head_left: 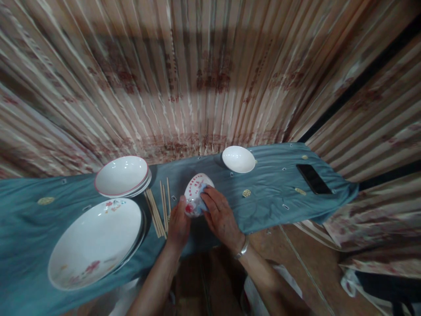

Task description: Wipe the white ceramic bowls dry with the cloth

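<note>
A small white bowl (194,189) with red lettering and a red flower is held up over the near edge of the table. My left hand (179,224) grips its lower left side, the thumb along the rim. Bunched under the fingers of my right hand (223,215) is a light blue cloth (203,199), pressed against the bowl's surface. The lettered side faces me; the far side of the bowl is hidden. Left of my left hand, several wooden chopsticks (154,213) lie in two loose groups.
Stacked large plates (95,241) with flower patterns stand at the left front, with red-rimmed bowls (122,175) stacked behind. Another white bowl (238,159) sits at the back, right of centre. A black phone (314,179) lies at the right on the teal tablecloth (266,197). Curtains (210,79) hang close behind.
</note>
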Demonstrator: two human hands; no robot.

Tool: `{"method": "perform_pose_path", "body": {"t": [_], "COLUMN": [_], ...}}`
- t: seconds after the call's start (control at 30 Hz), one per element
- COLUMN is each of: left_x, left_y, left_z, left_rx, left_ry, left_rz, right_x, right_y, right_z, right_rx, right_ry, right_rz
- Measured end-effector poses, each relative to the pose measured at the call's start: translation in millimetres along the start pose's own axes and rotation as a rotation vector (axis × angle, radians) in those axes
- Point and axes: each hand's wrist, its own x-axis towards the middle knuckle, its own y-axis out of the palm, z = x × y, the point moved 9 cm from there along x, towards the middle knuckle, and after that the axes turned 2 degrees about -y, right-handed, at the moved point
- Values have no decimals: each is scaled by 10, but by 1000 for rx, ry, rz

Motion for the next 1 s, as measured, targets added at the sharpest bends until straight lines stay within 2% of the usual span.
{"method": "perform_pose_path", "body": {"t": [0.17, 0.37, 0.57, 0.67, 0.83, 1.0], "left_x": [-24, 12, 15, -3, -37, -20], "left_y": [22, -11, -83, -16, 74, -10], "left_z": [-123, -14, 10, 11, -12, -6], "left_rx": [120, 208, 190, 127, -5, 83], "left_ry": [77, 85, 111, 88, 38, 55], "left_rz": [13, 11, -33, 2, 55, -7], "right_x": [16, -16, -101, -107, -66, -74], "right_y": [-43, -78, -45, -50, -46, 2], "right_z": [-159, -265, -440, -427, -263, -84], "right_rx": [-52, -53, 25, 15, -25, -58], "right_ry": [67, 176, 322, 306, 191, 73], "right_rz": [-38, -74, -53, -67, -82, -74]}}
